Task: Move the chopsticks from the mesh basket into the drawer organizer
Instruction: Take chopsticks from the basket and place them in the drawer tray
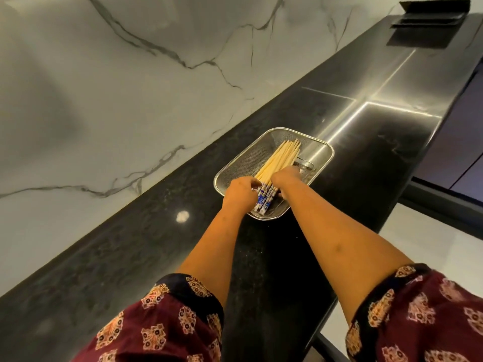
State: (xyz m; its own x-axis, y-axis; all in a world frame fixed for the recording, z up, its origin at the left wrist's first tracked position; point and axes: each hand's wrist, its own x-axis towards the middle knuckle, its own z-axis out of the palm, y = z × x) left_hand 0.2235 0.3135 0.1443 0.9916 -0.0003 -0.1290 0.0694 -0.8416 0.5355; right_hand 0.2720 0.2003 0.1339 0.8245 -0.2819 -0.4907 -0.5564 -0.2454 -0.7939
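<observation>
The long wooden chopsticks [278,158] in the middle of the frame are pale yellow, and their near ends have a blue and white pattern. The shiny metal mesh basket [257,156] around them is silver. The stone counter [130,257] is black with tiny grey speckles. The marble wall [104,87] at upper left is white with dark grey wiggly lines. Along the bottom, the left cloth sleeve [167,322] and the right cloth sleeve [431,309] are dark red with cream and orange flower shapes and a black edge.
</observation>
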